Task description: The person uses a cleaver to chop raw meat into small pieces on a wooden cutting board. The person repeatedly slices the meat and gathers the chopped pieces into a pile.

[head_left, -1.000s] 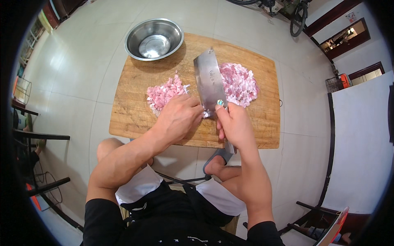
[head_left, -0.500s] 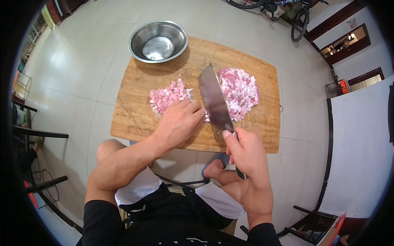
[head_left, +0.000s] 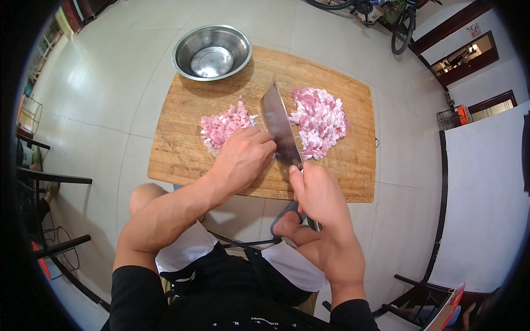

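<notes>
My right hand [head_left: 320, 190] is wrapped round the handle of a broad cleaver [head_left: 282, 124]. The blade points away from me over the board, its edge by my left knuckles. My left hand [head_left: 247, 156] rests on the board with fingers curled, pressing down on meat mostly hidden under it; small bits show by the fingertips. Beyond and left of that hand lies a heap of small diced pink meat [head_left: 221, 126]. A larger pile of pink and white meat pieces [head_left: 320, 121] sits right of the blade. Under it all is a wooden cutting board [head_left: 182, 157].
A steel bowl [head_left: 212, 52] with nothing in it stands at the board's far left corner. Pale floor tiles [head_left: 110, 110] surround the board. Black furniture legs [head_left: 55, 177] are at the left, a white-topped table [head_left: 480, 209] at the right, and a bicycle [head_left: 406, 27] far off.
My right hand and the cleaver have shifted left, bringing the blade closer to my left hand and away from the right pile. My left hand has stayed nearly in place.
</notes>
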